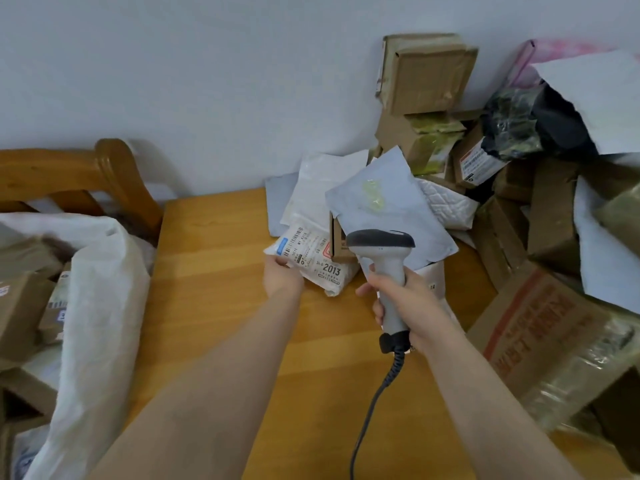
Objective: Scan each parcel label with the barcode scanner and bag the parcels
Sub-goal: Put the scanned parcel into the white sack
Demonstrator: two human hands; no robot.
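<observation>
**A:** The barcode scanner (381,244) is gripped in the right hand (412,306), with the fingers wrapped round its handle. Its head is held up just beside the parcel now being dealt with.

**B:** And the left hand (282,275)?

**A:** The near corner of a small white parcel (311,263) is pinched by it. The parcel lies label up on the table (214,271) at the foot of the heap (a bold "2013" can be read), with its far edge tucked under a small box.

**B:** Has that label been scanned?

**A:** It cannot be told, as no beam is seen on the label. It is judged to be the parcel in hand, with its scan and bagging not yet done.

**B:** How far along is the job?

**A:** Somewhere in the middle, it is reckoned. A white sack (100,289) is stood open at the left of the table, and brown boxes (20,292) are seen inside it, so some bagging appears done.

**B:** What is left?

**A:** Plenty: a grey mailer (388,202), cartons (429,74) stacked against the wall and a big pile at the right, none of it bagged
</observation>
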